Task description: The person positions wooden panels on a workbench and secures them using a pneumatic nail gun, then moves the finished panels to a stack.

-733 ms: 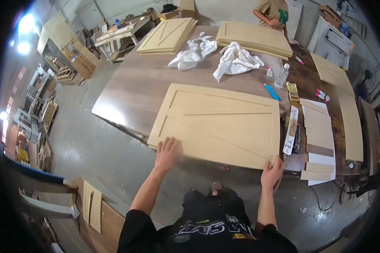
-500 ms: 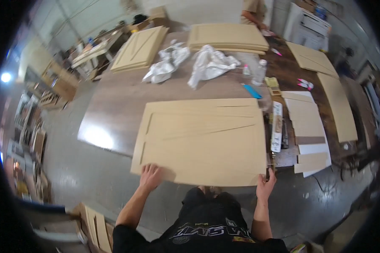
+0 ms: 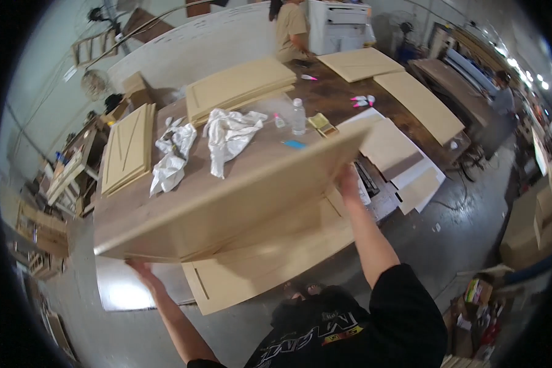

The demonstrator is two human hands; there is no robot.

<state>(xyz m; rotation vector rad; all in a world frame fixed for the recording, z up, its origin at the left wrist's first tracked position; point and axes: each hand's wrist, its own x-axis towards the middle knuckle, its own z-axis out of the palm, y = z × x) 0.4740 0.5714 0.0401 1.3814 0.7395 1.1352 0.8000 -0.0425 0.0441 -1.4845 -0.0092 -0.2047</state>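
Observation:
A large thin beige board (image 3: 233, 205) is raised off the table and tilted up on its long edge, its underside toward me. My left hand (image 3: 145, 273) is closed on its lower left corner. At the right end, my right hand (image 3: 349, 183) grips the same board; its fingers are partly hidden behind the edge and blurred. Under the raised board lies a second beige board (image 3: 276, 257) with narrow slots near its ends. It overhangs the near edge of the brown table (image 3: 119, 211). The raised board shades part of it.
Stacks of beige boards (image 3: 242, 86) and slotted panels (image 3: 127, 150) stand at the back. Between them and me lie white crumpled cloths (image 3: 230, 138), a clear bottle (image 3: 298, 118) and a brush (image 3: 321, 124). Cut sheets (image 3: 395, 147) lie right. Another person (image 3: 291, 30) stands beyond the table.
My hands have lifted and tilted the top board, uncovering another beneath it. The board's left end has swung left and toward me. The whole view has turned to the right.

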